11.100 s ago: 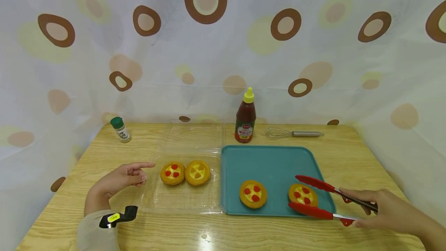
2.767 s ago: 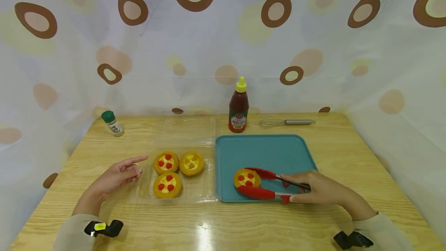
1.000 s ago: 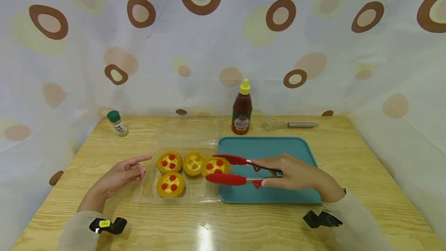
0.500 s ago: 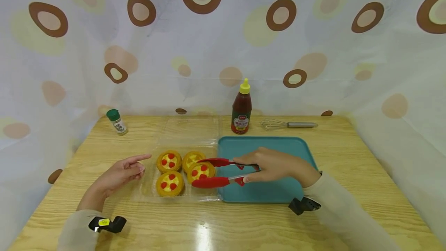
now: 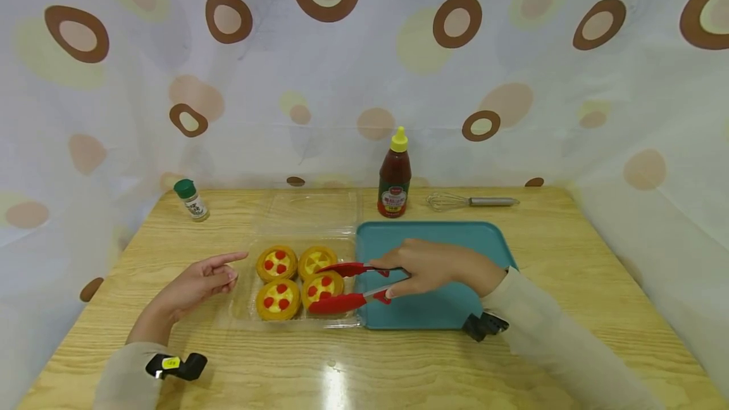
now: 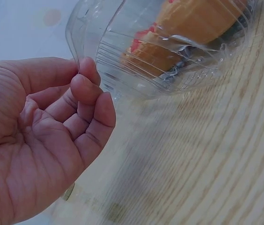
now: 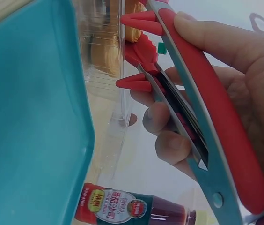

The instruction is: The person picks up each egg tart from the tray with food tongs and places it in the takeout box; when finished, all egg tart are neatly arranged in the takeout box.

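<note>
My left hand point(image 5: 196, 286) is at the left edge of the clear plastic container point(image 5: 242, 309); in the left wrist view its fingertips pinch the rim. My right hand point(image 5: 424, 267) grips a pair of red-tipped tongs point(image 5: 342, 302), with fingers and thumb along their arms. Between the tong heads, in the container's front right, lies an egg tart with red toppings point(image 5: 322, 288). Beside it are two more red-topped tarts, one at front left point(image 5: 278, 300) and one at back left point(image 5: 276, 264). The yellow-topped tart point(image 5: 316, 260) sits at back right, partly overlapped by the upper tong head.
A teal tray point(image 5: 444, 309) stands right against the container, under my right hand. The container's open lid point(image 5: 310, 211) lies behind it. Farther back are a ketchup bottle point(image 5: 395, 182), a whisk point(image 5: 473, 202) and a green-capped seasoning jar point(image 5: 192, 200).
Several tarts have gone from the tray into the container. Lately the tongs carried the last one left and down into the front right; their heads now stand slightly apart. My left hand stays put.
</note>
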A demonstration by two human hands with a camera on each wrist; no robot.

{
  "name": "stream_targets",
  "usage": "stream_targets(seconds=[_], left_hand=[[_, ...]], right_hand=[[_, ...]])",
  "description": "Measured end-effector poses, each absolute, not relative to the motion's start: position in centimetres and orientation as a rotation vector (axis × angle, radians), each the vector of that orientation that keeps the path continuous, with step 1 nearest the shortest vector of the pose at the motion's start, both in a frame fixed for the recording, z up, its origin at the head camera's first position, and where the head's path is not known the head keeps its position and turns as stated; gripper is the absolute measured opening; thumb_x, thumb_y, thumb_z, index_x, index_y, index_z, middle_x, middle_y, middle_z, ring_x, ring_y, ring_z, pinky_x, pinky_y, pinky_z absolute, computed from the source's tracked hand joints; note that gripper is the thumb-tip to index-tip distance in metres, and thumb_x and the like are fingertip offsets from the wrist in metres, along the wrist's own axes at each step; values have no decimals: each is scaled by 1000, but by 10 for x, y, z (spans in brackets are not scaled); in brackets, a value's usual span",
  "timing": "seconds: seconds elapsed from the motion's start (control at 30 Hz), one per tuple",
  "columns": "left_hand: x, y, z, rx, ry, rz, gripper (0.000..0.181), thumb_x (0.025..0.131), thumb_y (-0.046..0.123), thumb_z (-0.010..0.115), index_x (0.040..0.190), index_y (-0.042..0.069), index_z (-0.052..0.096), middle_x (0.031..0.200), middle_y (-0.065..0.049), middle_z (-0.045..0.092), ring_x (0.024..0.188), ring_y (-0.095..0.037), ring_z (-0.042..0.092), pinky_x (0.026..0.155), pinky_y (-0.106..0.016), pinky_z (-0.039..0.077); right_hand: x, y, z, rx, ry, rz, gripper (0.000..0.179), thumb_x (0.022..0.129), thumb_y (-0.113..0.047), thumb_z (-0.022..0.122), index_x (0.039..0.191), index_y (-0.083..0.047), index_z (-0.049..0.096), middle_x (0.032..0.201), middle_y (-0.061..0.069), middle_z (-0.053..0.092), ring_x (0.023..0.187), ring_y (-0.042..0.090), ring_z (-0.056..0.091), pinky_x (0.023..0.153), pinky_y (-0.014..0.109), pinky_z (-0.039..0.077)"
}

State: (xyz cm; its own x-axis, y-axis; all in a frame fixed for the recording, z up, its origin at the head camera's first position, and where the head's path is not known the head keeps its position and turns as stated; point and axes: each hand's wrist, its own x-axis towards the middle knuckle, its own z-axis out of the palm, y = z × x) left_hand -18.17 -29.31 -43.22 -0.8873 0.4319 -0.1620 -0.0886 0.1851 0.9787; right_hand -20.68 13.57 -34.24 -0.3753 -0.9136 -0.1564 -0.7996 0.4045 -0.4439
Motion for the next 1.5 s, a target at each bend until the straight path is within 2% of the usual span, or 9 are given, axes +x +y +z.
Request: stream_targets(seconds=[0.13, 0.23, 0.37, 0.5, 0.7, 1.03, 1.17, 1.27, 1.5], left_hand=[[-182, -293, -431, 345, 2070, 1746, 56, 98, 15, 52, 143, -8, 29, 85, 4, 55, 78, -8, 53, 76, -22, 49], [-182, -293, -430, 345, 2078, 1743, 56, 98, 15, 52, 143, -8, 29, 85, 3, 55, 78, -9, 53, 76, -22, 49], [-182, -293, -431, 336, 2080, 1744, 56, 98, 15, 52, 143, -8, 29, 85, 3, 55, 78, -9, 52, 76, -23, 49], [-182, -293, -432, 348, 2080, 1750, 55, 98, 14, 52, 143, -8, 29, 86, 4, 55, 78, -8, 53, 76, -23, 49], [-182, -293, -434, 357, 2070, 1763, 55, 98, 14, 52, 143, -8, 29, 87, 4, 55, 78, -8, 52, 76, -23, 48], [-183, -291, -434, 332, 2067, 1759, 53, 97, 15, 53, 143, -4, 34, 87, 4, 55, 79, -8, 53, 78, -22, 48], [-183, -292, -434, 328, 2062, 1759, 52, 98, 15, 53, 143, -2, 35, 87, 3, 56, 80, -8, 53, 78, -23, 49], [-183, -292, -434, 337, 2059, 1759, 51, 98, 14, 52, 143, -2, 35, 87, 4, 55, 80, -9, 53, 78, -23, 49], [-181, -293, -433, 340, 2047, 1776, 53, 98, 15, 52, 144, -3, 33, 87, 4, 56, 79, -9, 53, 76, -23, 49]], right_hand=[[-207, 130, -335, -1460, 2289, -352, 56, 92, -26, 63, 136, 4, 47, 111, 13, 66, 43, 4, 24, 52, 20, 31], [-207, 127, -331, -1444, 2290, -296, 56, 91, -27, 63, 135, 4, 48, 120, 15, 62, 48, 6, 39, 58, 20, 38], [-205, 123, -328, -1420, 2298, -247, 55, 91, -27, 63, 136, 2, 48, 127, 14, 58, 84, 15, 64, 77, 25, 49], [-205, 120, -329, -1407, 2311, -205, 56, 91, -29, 63, 136, 0, 48, 128, 12, 58, 105, 19, 61, 88, 30, 48], [-206, 117, -329, -1368, 2311, -190, 57, 91, -29, 64, 138, -1, 47, 128, 12, 58, 83, 15, 63, 83, 27, 49], [-210, 122, -323, -1327, 2308, -216, 61, 89, -30, 67, 137, 1, 47, 129, 13, 57, 104, 20, 61, 83, 29, 48], [-213, 128, -322, -1340, 2293, -273, 62, 88, -30, 67, 137, 2, 46, 132, 14, 54, 74, 11, 58, 66, 23, 43], [-214, 135, -326, -1371, 2289, -347, 63, 88, -31, 67, 137, 2, 46, 131, 13, 55, 52, 4, 41, 57, 21, 38], [-210, 154, -339, -1450, 2321, -560, 64, 89, -33, 66, 138, 3, 46, 122, 10, 60, 54, -1, 37, 56, 20, 38]])
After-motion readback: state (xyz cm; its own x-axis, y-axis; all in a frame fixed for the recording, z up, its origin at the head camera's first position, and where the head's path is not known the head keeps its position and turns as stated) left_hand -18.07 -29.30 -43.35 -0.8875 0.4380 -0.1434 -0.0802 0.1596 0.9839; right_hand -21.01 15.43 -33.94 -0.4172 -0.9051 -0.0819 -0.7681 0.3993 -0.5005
